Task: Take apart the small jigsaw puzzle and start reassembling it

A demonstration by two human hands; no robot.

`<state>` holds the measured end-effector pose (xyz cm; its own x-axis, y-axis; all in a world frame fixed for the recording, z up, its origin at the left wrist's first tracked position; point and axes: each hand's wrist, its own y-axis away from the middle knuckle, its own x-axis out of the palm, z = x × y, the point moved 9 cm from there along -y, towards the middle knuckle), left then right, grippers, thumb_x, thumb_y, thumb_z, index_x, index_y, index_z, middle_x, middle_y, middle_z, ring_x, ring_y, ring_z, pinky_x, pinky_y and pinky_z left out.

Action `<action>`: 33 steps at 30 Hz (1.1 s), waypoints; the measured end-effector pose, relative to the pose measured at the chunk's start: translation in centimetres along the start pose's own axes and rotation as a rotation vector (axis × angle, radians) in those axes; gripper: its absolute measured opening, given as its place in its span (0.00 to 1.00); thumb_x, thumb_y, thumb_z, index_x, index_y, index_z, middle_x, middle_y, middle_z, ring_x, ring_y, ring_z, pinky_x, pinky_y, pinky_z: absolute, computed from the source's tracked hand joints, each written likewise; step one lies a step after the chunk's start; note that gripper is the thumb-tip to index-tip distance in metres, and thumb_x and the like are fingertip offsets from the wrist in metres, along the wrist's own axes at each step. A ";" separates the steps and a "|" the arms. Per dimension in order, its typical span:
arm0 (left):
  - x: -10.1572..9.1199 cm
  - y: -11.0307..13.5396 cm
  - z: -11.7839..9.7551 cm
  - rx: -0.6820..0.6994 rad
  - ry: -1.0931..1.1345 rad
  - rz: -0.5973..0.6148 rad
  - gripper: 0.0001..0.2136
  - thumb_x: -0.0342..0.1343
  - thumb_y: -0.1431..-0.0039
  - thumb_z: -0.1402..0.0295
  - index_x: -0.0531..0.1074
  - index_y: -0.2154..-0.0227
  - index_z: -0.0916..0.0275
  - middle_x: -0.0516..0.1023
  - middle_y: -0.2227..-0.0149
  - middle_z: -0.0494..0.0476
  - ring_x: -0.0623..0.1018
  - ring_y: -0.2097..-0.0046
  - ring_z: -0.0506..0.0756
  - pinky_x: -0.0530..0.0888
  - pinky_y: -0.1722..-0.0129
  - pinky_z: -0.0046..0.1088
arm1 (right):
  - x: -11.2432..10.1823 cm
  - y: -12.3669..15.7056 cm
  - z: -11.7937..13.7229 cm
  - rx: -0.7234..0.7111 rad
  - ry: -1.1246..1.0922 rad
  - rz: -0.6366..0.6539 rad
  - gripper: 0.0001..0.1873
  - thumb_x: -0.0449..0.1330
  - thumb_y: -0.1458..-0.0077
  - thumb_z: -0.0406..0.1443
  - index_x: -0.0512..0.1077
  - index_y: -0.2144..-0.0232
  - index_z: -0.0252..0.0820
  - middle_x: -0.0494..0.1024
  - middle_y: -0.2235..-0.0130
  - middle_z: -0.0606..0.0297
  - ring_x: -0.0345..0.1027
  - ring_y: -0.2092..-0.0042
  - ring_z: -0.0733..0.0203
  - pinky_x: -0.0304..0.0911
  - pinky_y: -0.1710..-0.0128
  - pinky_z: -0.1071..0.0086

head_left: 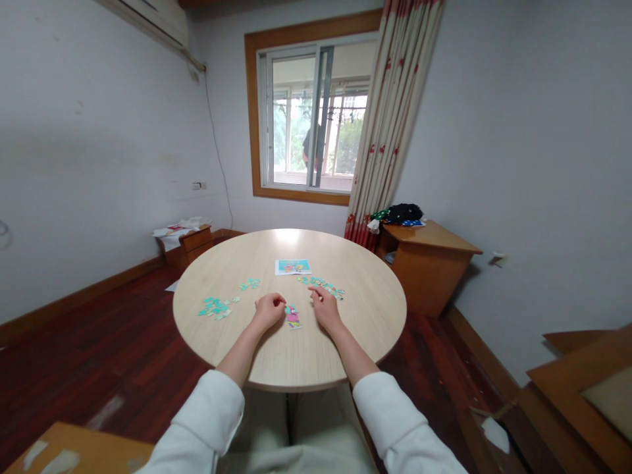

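On the round table, a small joined section of jigsaw puzzle [293, 318], pink with teal and yellow, lies between my hands. My left hand [270, 311] is closed in a pinch at the section's upper left edge; whatever its fingertips hold is hidden. To the right of the section, my right hand [324, 308] rests with its index finger stretched out and the thumb apart, near a scatter of loose puzzle pieces [332, 288]. Behind both hands lies a picture sheet [293, 266] with pink and yellow figures on teal.
More loose pieces lie left on the table [286, 365]: a teal heap [215, 307] and a smaller group [249, 284]. A wooden desk [434, 240] with clothes [402, 214] stands beyond at right, a low cabinet [196, 243] at back left.
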<state>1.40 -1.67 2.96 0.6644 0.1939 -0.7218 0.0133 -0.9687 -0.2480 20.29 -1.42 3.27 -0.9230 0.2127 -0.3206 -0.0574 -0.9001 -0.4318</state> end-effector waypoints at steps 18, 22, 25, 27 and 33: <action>0.8 0.1 -0.1 0.029 -0.058 0.081 0.12 0.50 0.49 0.75 0.79 0.69 0.59 0.81 0.64 0.55 0.77 0.58 0.55 0.64 0.49 0.35 | -2.7 0.1 -1.7 0.127 0.502 -0.100 0.12 0.53 0.51 0.32 0.77 0.68 0.44 0.76 0.60 0.60 0.65 0.58 0.56 0.54 0.54 0.61; 0.5 -0.1 0.2 0.011 -0.040 0.034 0.13 0.49 0.48 0.75 0.78 0.65 0.61 0.80 0.60 0.57 0.76 0.57 0.56 0.64 0.49 0.35 | -2.4 0.6 -0.5 0.104 0.683 -0.043 0.11 0.59 0.52 0.37 0.77 0.66 0.43 0.74 0.56 0.56 0.62 0.53 0.50 0.51 0.54 0.58; 0.4 -0.2 0.5 -0.019 -0.041 0.027 0.13 0.49 0.47 0.76 0.78 0.65 0.62 0.80 0.59 0.58 0.76 0.55 0.56 0.65 0.49 0.35 | -2.6 0.8 -0.4 0.120 0.730 -0.034 0.11 0.60 0.52 0.40 0.78 0.67 0.44 0.74 0.55 0.56 0.60 0.52 0.48 0.50 0.54 0.58; 0.5 -0.2 0.5 -0.024 -0.049 0.035 0.14 0.48 0.48 0.77 0.79 0.67 0.61 0.80 0.59 0.58 0.76 0.54 0.56 0.65 0.49 0.35 | -2.8 0.7 -0.6 0.136 0.743 -0.038 0.10 0.61 0.52 0.40 0.78 0.68 0.43 0.74 0.54 0.56 0.60 0.51 0.47 0.50 0.54 0.57; 0.7 0.0 0.1 0.003 -0.051 0.073 0.14 0.49 0.48 0.77 0.79 0.70 0.59 0.80 0.60 0.56 0.76 0.55 0.57 0.63 0.47 0.36 | -2.6 0.6 -1.0 0.155 0.731 -0.025 0.07 0.61 0.52 0.38 0.77 0.70 0.44 0.75 0.56 0.56 0.60 0.51 0.48 0.50 0.55 0.58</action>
<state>1.81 -1.55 2.42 0.6243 0.1309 -0.7701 -0.0356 -0.9801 -0.1954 23.08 -2.15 2.97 -0.4356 0.3838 -0.8142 -0.1781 -0.9234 -0.3401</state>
